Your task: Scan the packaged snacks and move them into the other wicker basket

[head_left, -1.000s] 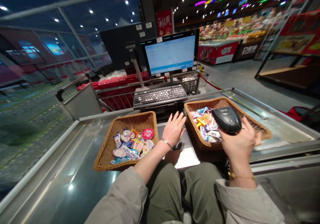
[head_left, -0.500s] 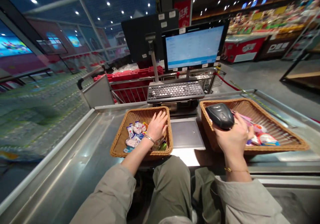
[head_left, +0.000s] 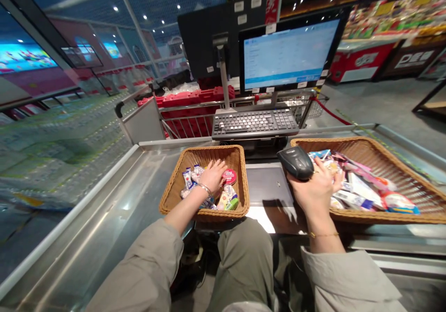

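My left hand (head_left: 213, 176) reaches into the left wicker basket (head_left: 167, 195), its fingers stretched out over small wrapped snacks (head_left: 188, 178). Beside these fingers lies a round red-lidded tub (head_left: 229, 176), with a small green item (head_left: 232, 204) nearer the basket's front rim. My right hand (head_left: 315, 189) is closed around a black handheld barcode scanner (head_left: 296, 162), held at the left edge of the right wicker basket (head_left: 418, 186). Bagged and boxed goods (head_left: 358, 191) fill part of that basket. My right palm and part of the scanner grip are hidden from view.
Between the baskets a flat grey panel (head_left: 263, 186) is set in the metal counter (head_left: 114, 200). Behind it stand a keyboard (head_left: 256, 122), a lit monitor (head_left: 289, 54) and a second screen seen from behind (head_left: 209, 37). A shopping cart (head_left: 188, 123) is beyond the counter.
My right hand has drawn the scanner left, uncovering more goods in the right basket. My left hand has shifted left within its basket, and the red-lidded tub now shows. The view has turned slightly left.
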Motion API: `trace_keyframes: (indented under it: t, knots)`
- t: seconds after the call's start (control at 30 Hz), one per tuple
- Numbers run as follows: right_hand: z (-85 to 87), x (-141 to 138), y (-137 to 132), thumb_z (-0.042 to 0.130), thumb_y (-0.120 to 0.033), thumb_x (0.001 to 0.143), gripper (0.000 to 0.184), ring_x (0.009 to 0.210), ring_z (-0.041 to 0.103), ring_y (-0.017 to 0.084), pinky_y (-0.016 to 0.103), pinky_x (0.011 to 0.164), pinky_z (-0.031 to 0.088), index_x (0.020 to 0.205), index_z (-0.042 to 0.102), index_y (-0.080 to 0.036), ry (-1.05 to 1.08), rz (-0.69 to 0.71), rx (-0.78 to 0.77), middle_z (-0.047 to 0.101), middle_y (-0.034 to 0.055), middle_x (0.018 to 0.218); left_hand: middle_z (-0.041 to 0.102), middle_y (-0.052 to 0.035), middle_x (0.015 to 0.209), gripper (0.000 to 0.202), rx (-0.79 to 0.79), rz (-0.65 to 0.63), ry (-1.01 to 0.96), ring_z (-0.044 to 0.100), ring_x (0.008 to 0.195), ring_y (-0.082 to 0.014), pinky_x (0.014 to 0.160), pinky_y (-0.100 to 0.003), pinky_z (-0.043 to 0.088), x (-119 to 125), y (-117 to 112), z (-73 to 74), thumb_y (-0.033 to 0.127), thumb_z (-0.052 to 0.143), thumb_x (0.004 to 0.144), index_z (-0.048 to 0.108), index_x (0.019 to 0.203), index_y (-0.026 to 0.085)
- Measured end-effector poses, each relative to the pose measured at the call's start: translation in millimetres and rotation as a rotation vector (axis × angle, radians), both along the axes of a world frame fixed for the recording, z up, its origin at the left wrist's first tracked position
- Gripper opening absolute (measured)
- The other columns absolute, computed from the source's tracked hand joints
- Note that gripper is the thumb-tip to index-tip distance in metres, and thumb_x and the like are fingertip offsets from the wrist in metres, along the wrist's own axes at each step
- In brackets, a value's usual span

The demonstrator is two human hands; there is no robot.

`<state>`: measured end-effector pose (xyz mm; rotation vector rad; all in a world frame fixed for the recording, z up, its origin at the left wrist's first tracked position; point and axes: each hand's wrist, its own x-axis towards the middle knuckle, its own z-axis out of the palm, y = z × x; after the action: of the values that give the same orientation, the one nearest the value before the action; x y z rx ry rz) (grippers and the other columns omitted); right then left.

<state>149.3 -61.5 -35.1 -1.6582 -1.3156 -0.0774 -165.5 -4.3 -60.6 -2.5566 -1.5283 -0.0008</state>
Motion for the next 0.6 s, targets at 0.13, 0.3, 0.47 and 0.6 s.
trace_keyframes:
  t: [0.13,0.3,0.47,0.6]
  knots:
    - [-9.2,-3,3,0.063,-0.042,0.074,0.029,0.124,0.057,0.033,0.063,0.118,0.016,0.092,0.071,-0.021,0.009,-0.008,-0.006,0.075,0.0109,0.103,0.047,-0.0148,0.159,0.052,-0.086,-0.028,0.090,0.037,0.151,-0.0315,0.122,-0.056,0.032,-6,11,-10.9,0.019,0.063,0.093,0.056,0.145,0.021]
    - [-15.1,-3,2,0.063,-0.044,0.073,0.027,0.123,0.058,0.033,0.060,0.117,0.020,0.086,0.070,-0.022,0.005,-0.001,-0.022,0.075,0.0106,0.100,0.039,-0.0115,0.164,0.060,-0.223,-0.076,0.162,0.032,0.154,-0.0317,0.120,-0.060,0.031,-13,31,-22.6,0.014,0.073,0.085,0.060,0.140,0.034]
    - [-19.1,-2,2,0.061,-0.047,0.076,0.030,0.127,0.057,0.033,0.060,0.119,0.015,0.090,0.070,-0.022,0.003,0.003,-0.045,0.076,0.0106,0.106,0.037,-0.0081,0.166,0.059,-0.325,-0.168,0.194,0.028,0.155,-0.0311,0.120,-0.062,0.028,-11,54,-31.4,0.010,0.076,0.082,0.066,0.132,0.040]
    - [-23.6,-1,4,0.064,-0.048,0.074,0.030,0.126,0.059,0.033,0.059,0.120,0.017,0.088,0.071,-0.023,0.001,-0.018,-0.053,0.077,0.0097,0.104,0.039,-0.0033,0.165,0.056,-0.411,-0.223,0.168,0.028,0.155,-0.0326,0.118,-0.067,0.028,2,66,-38.4,0.013,0.081,0.076,0.071,0.122,0.044]
